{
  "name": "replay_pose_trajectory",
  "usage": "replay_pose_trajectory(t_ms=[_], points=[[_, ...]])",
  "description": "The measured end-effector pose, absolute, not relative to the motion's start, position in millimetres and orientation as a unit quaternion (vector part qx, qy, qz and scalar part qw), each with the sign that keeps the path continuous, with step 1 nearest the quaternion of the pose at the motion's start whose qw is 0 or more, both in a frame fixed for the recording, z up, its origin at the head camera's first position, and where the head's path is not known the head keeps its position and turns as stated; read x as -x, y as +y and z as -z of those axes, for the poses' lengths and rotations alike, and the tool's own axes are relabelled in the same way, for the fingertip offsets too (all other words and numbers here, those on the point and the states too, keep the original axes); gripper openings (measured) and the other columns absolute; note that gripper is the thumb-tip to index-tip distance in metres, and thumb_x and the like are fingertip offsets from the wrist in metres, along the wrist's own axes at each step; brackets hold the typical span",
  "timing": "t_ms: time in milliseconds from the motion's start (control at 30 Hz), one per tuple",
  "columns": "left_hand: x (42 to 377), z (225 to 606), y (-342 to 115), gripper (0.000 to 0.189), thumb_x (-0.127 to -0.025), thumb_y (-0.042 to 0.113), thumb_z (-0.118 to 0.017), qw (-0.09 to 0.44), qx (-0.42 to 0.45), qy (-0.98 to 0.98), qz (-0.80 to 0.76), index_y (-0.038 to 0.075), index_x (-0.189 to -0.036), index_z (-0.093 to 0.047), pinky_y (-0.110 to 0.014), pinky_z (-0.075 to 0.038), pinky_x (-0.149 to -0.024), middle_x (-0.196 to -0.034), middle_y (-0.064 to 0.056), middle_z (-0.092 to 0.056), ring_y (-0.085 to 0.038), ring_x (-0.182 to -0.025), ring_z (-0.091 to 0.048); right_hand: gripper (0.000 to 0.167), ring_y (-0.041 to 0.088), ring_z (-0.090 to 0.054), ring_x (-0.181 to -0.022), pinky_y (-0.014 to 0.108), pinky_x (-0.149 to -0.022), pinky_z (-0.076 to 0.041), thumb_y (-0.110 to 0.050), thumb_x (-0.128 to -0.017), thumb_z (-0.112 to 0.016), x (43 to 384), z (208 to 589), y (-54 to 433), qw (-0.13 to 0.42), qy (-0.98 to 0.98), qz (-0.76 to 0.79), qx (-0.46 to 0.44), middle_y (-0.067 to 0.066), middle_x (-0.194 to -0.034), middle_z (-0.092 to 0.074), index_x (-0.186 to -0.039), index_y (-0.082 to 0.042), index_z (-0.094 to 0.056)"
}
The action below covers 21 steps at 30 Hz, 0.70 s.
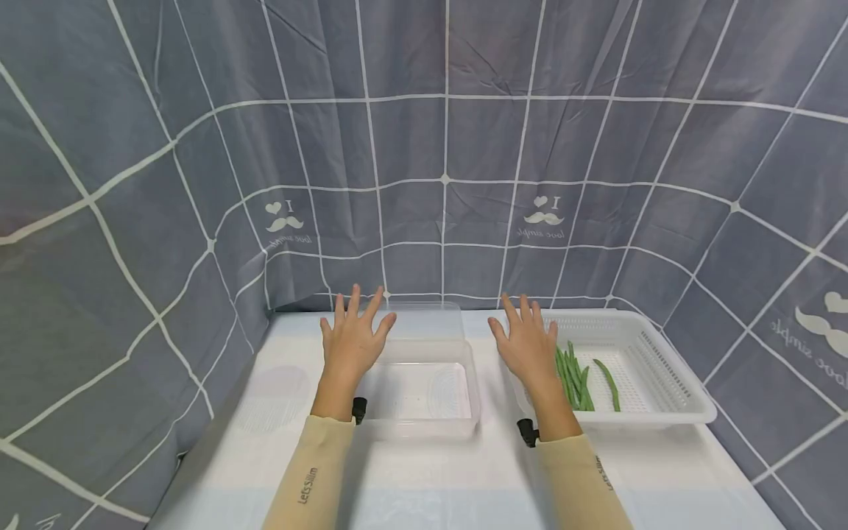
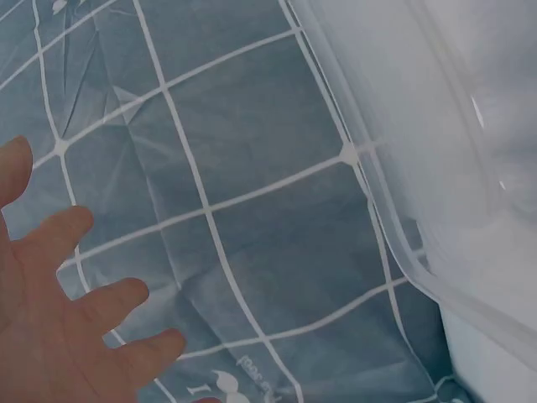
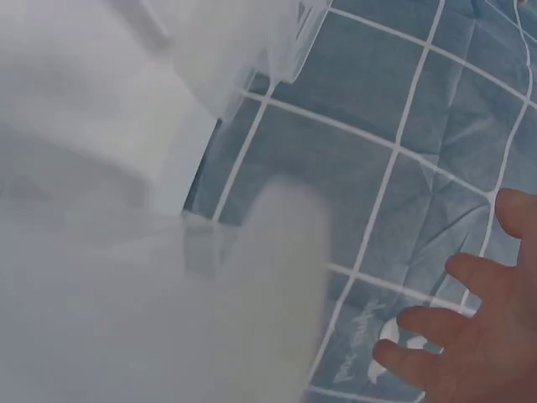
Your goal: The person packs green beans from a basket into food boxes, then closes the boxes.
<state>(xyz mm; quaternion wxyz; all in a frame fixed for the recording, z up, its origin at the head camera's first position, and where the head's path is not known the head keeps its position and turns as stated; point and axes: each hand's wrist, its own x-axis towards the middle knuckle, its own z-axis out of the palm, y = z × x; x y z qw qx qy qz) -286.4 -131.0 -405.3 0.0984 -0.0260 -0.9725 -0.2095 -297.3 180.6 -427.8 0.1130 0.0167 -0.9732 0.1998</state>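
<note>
Both hands are raised with straight, spread fingers and nothing in them. In the head view, my left hand [image 1: 351, 344] is over the left side of a clear plastic container [image 1: 424, 428]. A flat transparent piece, perhaps its lid [image 1: 427, 318], lies behind that container. My right hand [image 1: 528, 352] hovers by the left end of a white perforated basket [image 1: 652, 418], partly covering it. Several green beans [image 1: 575, 379] lie bunched in the basket, with a single bean [image 1: 608, 386] apart to their right. Each wrist view also shows its spread hand, left [image 2: 75, 315] and right [image 3: 474, 315].
A white table [image 1: 424, 471] carries the containers. Grey curtain [image 1: 411, 140] with white grid lines closes in the back and both sides. Black wrist mounts show at the left wrist [image 1: 359, 410] and right wrist [image 1: 528, 433].
</note>
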Motion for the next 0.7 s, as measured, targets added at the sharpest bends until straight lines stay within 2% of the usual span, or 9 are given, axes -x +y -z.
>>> replay_pose_trajectory(t_ms=[300,433,600,700], points=[[272,418,-152,0.066,-0.109,0.062,-0.038,0.105,0.011,-0.969,0.223,0.036,-0.169,-0.028,-0.082,-0.013,-0.121,-0.180,-0.014,-0.012,-0.049,-0.165,-0.011,0.066,0.048,-0.030,-0.159,0.078,-0.120,-0.022,-0.053,-0.112,-0.037,294,427,206,0.137,-0.972,-0.193,-0.002,0.024,-0.174,-0.027,-0.169,-0.021,-0.029],[268,426,-162,0.065,-0.110,0.062,-0.036,0.098,0.005,-0.969,0.227,0.037,-0.169,-0.027,-0.080,-0.023,-0.119,-0.180,-0.015,-0.012,-0.051,-0.163,-0.016,0.065,0.049,-0.031,-0.158,0.078,-0.119,-0.024,-0.051,-0.113,-0.037,291,425,220,0.134,-0.973,-0.188,0.004,0.026,-0.173,-0.027,-0.169,-0.019,-0.027],[266,432,-172,0.066,-0.110,0.063,-0.035,0.091,-0.003,-0.969,0.231,0.037,-0.169,-0.026,-0.077,-0.042,-0.107,-0.176,-0.021,-0.022,-0.056,-0.153,-0.037,0.065,0.052,-0.036,-0.154,0.077,-0.114,-0.033,-0.048,-0.113,-0.037,288,424,235,0.128,-0.973,-0.191,0.003,0.028,-0.171,-0.030,-0.169,-0.015,-0.026],[263,436,-177,0.066,-0.110,0.061,-0.036,0.074,-0.008,-0.967,0.242,0.036,-0.169,-0.025,-0.078,-0.045,-0.101,-0.173,-0.026,-0.028,-0.061,-0.142,-0.048,0.066,0.052,-0.040,-0.151,0.075,-0.110,-0.039,-0.047,-0.113,-0.038,287,425,243,0.119,-0.970,-0.210,0.001,0.026,-0.171,-0.032,-0.170,-0.015,-0.025]])
